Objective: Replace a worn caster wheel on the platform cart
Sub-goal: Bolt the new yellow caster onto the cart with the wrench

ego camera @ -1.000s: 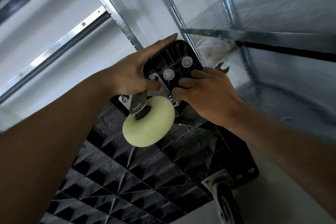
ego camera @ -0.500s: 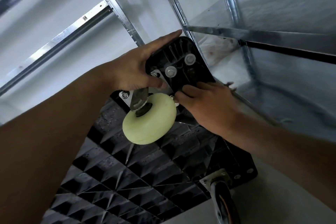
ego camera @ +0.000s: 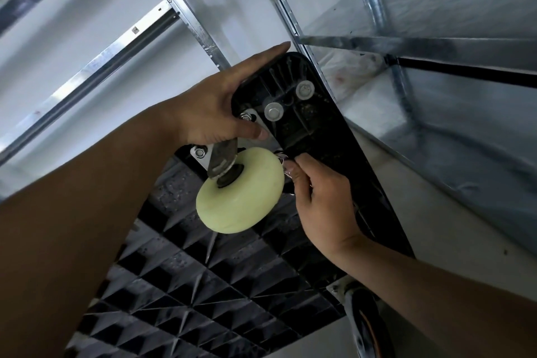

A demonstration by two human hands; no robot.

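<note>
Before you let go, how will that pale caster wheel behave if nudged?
The pale caster wheel is smooth and round on its axle, so probably spins easily. Left hand pinches its mounting plate while right hand pinches a fastener, so it may shift.

Ribbed black cart underside (ego camera: 209, 293) with 1 cream caster wheel (ego camera: 241, 192), 1 dark caster (ego camera: 366, 325)

Left hand (ego camera: 212, 113) grips (right hand (ego camera: 322, 200) pinches, fingers curled).
</note>
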